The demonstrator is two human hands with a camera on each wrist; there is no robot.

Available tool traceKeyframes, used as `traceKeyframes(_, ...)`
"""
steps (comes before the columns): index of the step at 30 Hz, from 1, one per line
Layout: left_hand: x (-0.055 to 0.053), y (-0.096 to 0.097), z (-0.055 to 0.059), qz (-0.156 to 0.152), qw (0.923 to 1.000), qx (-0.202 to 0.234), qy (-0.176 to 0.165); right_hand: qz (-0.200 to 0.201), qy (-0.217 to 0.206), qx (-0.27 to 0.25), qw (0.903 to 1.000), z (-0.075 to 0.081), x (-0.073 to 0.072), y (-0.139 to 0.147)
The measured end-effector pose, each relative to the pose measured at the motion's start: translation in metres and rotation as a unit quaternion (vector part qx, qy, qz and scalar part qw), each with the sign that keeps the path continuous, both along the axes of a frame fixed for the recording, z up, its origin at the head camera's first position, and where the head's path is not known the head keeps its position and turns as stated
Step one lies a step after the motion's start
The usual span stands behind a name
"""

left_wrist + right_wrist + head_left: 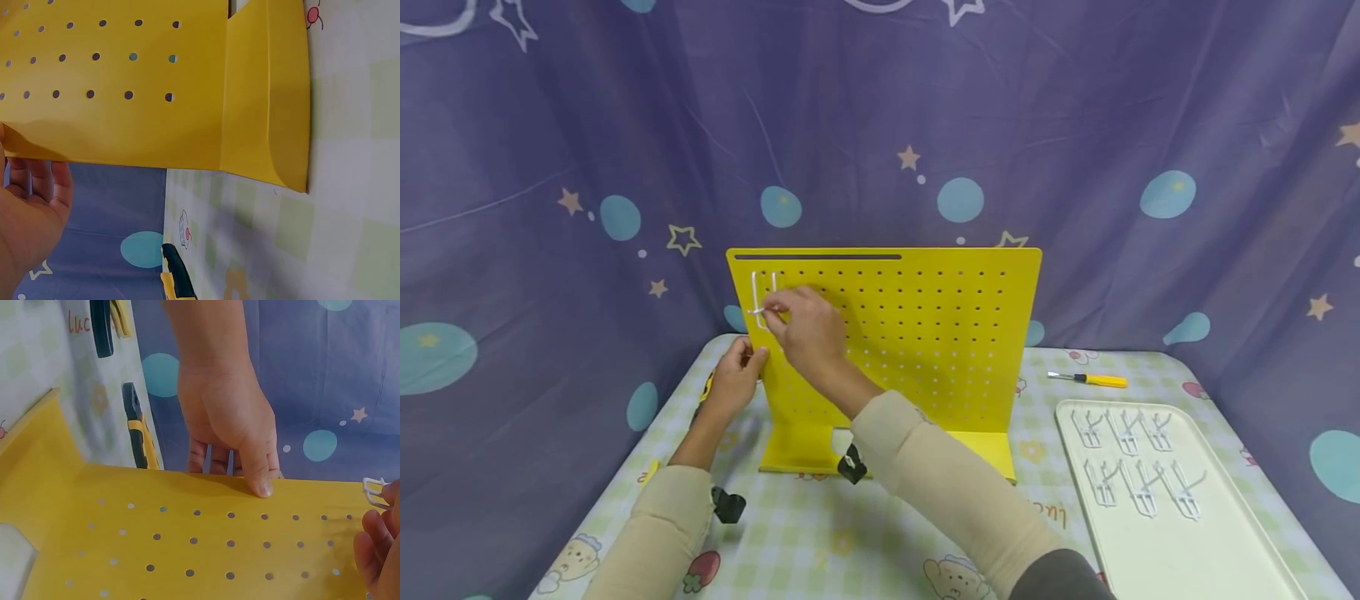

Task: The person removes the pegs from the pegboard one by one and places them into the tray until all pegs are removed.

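Note:
A yellow pegboard (970,259) stands upright on its base on the table. At its upper left corner, a white wire hook (755,292) lies against the board's face, and my right hand (811,329) pinches its protruding part. Only a piece of that hook (373,482) shows in the right wrist view, beside the fingers. My left hand (735,383) grips the board's left edge. Its thumb lies on the front while the other fingers are behind, as the right wrist view shows. Whether the hook's ends sit in the holes is hidden.
At the right, a cream tray (1225,550) carries several white wire hooks (1126,433) in two rows. Behind it lies a screwdriver (1105,381) with a yellow handle. Black-and-yellow tools (134,419) lie left of the board. A purple curtain (865,108) hangs behind the table.

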State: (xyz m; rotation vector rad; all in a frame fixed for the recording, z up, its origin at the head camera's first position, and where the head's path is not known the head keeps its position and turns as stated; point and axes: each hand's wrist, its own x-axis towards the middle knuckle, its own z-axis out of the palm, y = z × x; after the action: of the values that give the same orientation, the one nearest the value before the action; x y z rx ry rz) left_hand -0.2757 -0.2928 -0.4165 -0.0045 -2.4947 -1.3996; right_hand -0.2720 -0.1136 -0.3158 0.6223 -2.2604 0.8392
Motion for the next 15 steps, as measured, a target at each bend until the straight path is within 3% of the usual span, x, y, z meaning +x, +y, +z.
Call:
traceKeyframes(6,-0.002,0.001,-0.002,0.001,1.0000,-0.005,0.001,0.048,0.013,-0.018,0.9986,-0.003,0.005,0.016)
traceKeyframes(15,0.000,0.001,0.000,-0.002,0.9997,-0.017,-0.016,0.105,-0.009,-0.044,0.9935,-0.011,0.017,0.057)
